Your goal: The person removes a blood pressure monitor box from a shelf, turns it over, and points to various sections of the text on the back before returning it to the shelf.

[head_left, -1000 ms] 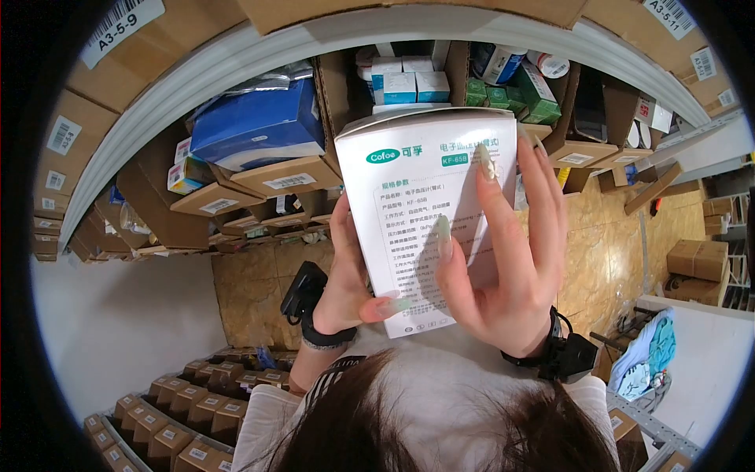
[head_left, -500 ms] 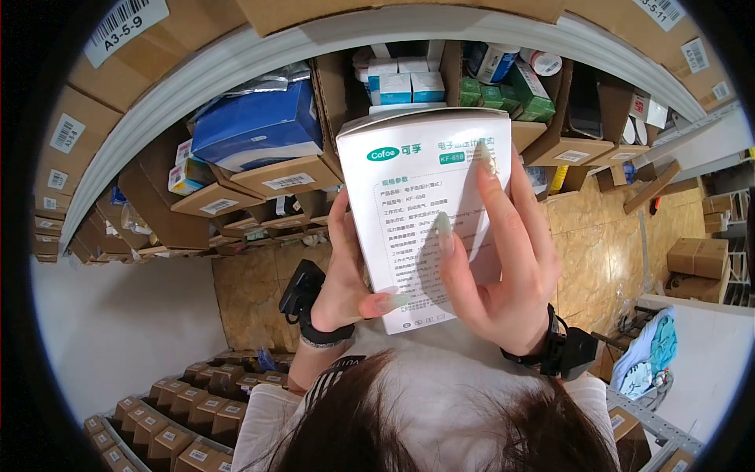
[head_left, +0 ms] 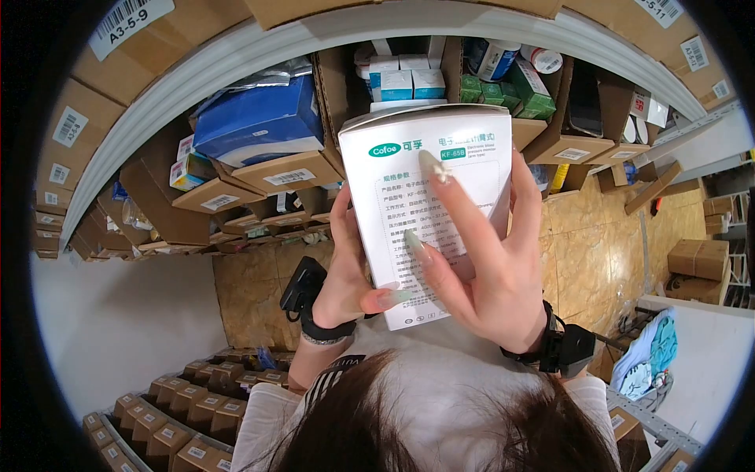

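Note:
A white box (head_left: pixel 370 189) with green and grey print, marked Cofoe and KF-65B, is held upright in front of the chest, its printed face in view. My left hand (head_left: pixel 342 271) grips its left side, thumb on the lower front and the other fingers partly behind. Over the right half of the face lies my right hand (head_left: pixel 499 267); its index fingertip is near the top print, the thumb on the text lower down, and other fingers are at the right edge. Both wrists wear black devices.
Behind the box a shelf (head_left: pixel 259 49) bears open cartons with a blue box (head_left: pixel 263 122), small white-and-blue boxes (head_left: pixel 395 84) and green boxes (head_left: pixel 531 90). Rows of cartons (head_left: pixel 189 401) stand at lower left. Clothes (head_left: pixel 649 354) hang at right, near a brown carton (head_left: pixel 698 259).
My right index finger and thumb have moved left across the printed face. My left hand keeps its grip, and the box has barely shifted.

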Demonstrator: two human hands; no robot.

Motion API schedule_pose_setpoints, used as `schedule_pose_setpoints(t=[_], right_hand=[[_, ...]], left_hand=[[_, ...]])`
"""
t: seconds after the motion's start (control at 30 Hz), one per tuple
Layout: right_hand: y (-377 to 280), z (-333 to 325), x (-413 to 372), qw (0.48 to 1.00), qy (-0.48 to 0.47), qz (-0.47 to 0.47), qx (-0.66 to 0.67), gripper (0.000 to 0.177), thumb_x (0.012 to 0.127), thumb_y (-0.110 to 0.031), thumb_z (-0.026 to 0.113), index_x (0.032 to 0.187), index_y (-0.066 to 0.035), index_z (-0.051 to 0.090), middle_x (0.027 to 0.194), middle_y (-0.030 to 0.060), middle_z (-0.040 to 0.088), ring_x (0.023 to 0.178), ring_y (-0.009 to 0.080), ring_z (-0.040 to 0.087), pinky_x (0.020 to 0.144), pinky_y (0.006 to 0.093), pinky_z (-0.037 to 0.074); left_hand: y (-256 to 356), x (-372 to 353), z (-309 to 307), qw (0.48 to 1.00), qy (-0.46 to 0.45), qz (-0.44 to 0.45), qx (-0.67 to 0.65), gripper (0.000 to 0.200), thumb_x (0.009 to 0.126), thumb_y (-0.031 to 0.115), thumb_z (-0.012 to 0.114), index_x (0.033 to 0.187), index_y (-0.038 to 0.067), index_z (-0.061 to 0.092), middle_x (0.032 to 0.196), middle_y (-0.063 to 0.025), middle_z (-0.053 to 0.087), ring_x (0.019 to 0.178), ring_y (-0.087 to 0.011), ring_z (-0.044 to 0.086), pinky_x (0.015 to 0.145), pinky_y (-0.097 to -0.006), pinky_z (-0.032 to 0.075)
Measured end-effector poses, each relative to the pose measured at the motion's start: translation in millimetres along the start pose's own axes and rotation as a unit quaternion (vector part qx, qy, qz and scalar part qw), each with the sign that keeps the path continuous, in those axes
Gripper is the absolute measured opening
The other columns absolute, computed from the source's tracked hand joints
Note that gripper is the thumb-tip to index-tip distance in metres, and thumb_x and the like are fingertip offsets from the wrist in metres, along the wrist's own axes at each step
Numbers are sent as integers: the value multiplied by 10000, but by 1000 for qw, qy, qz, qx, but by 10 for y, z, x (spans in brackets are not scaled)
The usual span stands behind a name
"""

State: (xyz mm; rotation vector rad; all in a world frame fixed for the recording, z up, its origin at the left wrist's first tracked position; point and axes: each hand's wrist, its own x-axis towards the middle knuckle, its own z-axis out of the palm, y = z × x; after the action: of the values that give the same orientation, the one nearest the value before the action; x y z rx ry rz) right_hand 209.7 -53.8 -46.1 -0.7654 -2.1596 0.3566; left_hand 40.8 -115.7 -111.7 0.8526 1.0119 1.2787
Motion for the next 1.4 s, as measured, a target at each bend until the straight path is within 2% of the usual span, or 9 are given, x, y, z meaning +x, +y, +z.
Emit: schedule_pose_setpoints(t=[0.17, 0.57, 0.8, 0.9, 0.97, 1.0, 1.1, 1.13, 1.4], right_hand=[[-28, -23, 5, 999, -27, 27, -18, 557, 704, -123, 689, 1227, -26, 523, 1294, 332, 282, 1165, 460, 393, 970, 480, 343], [7, -32, -29, 999, 27, 34, -1, 591, 764, -85, 664, 1253, 122, 405, 1257, 392, 360, 1140, 500, 450, 886, 433, 444], [-26, -25, -22, 999, 32, 36, -1, 561, 754, -87, 670, 1225, 112, 436, 1244, 386, 374, 1139, 494, 446, 908, 454, 422], [-50, -22, -37, 995, 93, 19, 2, 547, 726, -124, 689, 1190, 83, 485, 1193, 341, 427, 1066, 422, 504, 884, 438, 431], [-148, -137, -51, 982, 112, -76, -130, 591, 713, -133, 631, 1227, 87, 440, 1096, 244, 480, 954, 321, 517, 832, 400, 410], [-167, -111, -28, 973, 144, -111, -140, 572, 680, -180, 653, 1177, 63, 507, 930, 150, 496, 795, 234, 476, 702, 353, 395], [-130, 39, -57, 986, 79, -126, -72, 518, 639, -178, 673, 1103, 34, 583, 871, 108, 511, 758, 213, 459, 668, 331, 376], [-156, 37, -37, 992, 33, -85, -83, 475, 621, -177, 675, 1055, 10, 625, 808, 81, 516, 730, 211, 451, 659, 319, 372], [-135, 123, 27, 992, 3, -79, -101, 444, 637, -152, 662, 1050, 6, 631, 794, 64, 513, 708, 214, 422, 636, 319, 359]], left_hand=[[-68, 21, -41, 1000, -6, 13, -7, 1401, 477, 612, 803, 1401, 98, -116, 1397, -198, 181, 1311, -332, 244, 1056, -465, 253], [-57, 26, -37, 1000, 15, -2, -1, 1430, 423, 612, 821, 1411, 89, -70, 1378, -207, 211, 1298, -337, 248, 1059, -460, 221], [-77, 18, -66, 1000, 19, -8, 0, 1453, 396, 593, 837, 1410, 91, -74, 1368, -196, 243, 1291, -332, 274, 1059, -441, 227], [-99, 52, -45, 998, 37, 32, 29, 1460, 381, 522, 867, 1412, 100, -77, 1370, -189, 244, 1288, -330, 284, 1059, -436, 238], [-196, 68, -13, 997, 52, 52, -27, 1466, 365, 449, 888, 1414, 109, -78, 1368, -189, 246, 1278, -333, 304, 1053, -441, 258], [-210, 73, -19, 996, 46, 67, -26, 1468, 363, 442, 890, 1414, 109, -79, 1367, -190, 245, 1273, -332, 313, 1051, -442, 264], [-228, 90, -81, 996, 30, 87, -5, 1463, 368, 450, 883, 1414, 110, -81, 1360, -191, 252, 1265, -335, 324, 1049, -442, 269], [-213, 103, -100, 996, 21, 82, 0, 1464, 370, 472, 878, 1414, 109, -82, 1357, -190, 256, 1266, -337, 320, 1050, -442, 266], [-97, 67, -116, 1000, 19, 25, -1, 1471, 376, 550, 860, 1414, 94, -78, 1357, -184, 265, 1267, -335, 316, 1051, -443, 258]])
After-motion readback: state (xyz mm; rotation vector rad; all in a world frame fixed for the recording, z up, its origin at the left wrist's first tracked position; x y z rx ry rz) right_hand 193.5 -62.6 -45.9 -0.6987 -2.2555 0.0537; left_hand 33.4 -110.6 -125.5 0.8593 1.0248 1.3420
